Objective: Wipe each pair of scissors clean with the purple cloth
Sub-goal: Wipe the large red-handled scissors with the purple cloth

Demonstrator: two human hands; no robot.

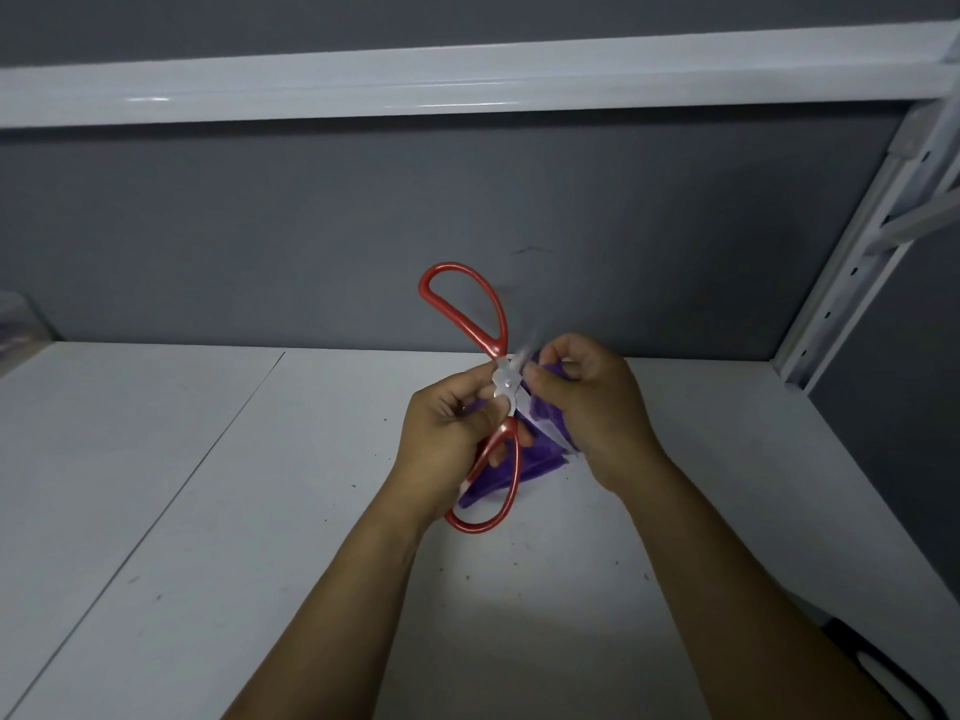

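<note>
The scissors [503,380] were held in the air above the white table [260,511], spread wide open. One glossy red teardrop handle loop pointed up toward the matte grey wall [311,226], and the other hung down toward the person. The left hand [449,439] gripped them with curled fingers at the bright metal pivot and the neck of the lower handle. The right hand [597,407], just beside it, had its fingers and thumb bunched round the purple cloth [519,465]. The cloth was soft and crumpled, folded about a blade and trailing down in a loose wedge behind the lower loop. The blade itself was blurred and mostly hidden in the fabric, so I could not tell how much of it the cloth covered. The tabletop was smooth and flat, crossed by a thin straight seam and flecked with small dark specks. A white shelf [467,80] with a shiny rounded front edge ran overhead. At the right stood a white metal upright [852,272] punched with small slots.
</note>
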